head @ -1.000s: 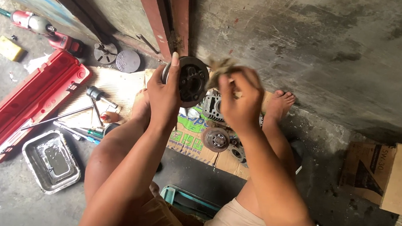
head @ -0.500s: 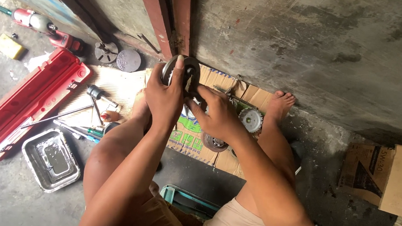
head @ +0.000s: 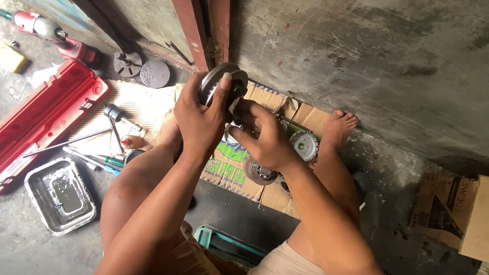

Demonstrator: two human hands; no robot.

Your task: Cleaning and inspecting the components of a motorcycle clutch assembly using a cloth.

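Round metal part: I hold a dark, drum-shaped metal part up in front of me, above the far edge of the cardboard, just near of the red door frame.
Left hand: my left hand wraps it from the left and near side, fingers curled tight over the rim, one fingertip lying across its face.
Right hand: my right hand comes in from the right, fingers bent and closed toward the lower right of the part; they touch it, but I cannot tell what, if anything, is pinched between them.
Cardboard: a flattened cardboard sheet lies on the floor under my hands.
Parts on it: a toothed, pale gear-like piece sits just right of my right hand, and a dark round bearing piece lies near of my wrist.
Feet: my right foot rests at the right edge of the cardboard.
Left of me: a red tool case lies open on the floor, a metal tray near of it, loose hand tools between the case and my left leg.
Far left: a red power tool lies on the floor, with two round discs to its right.
Right: a cardboard box stands well apart.
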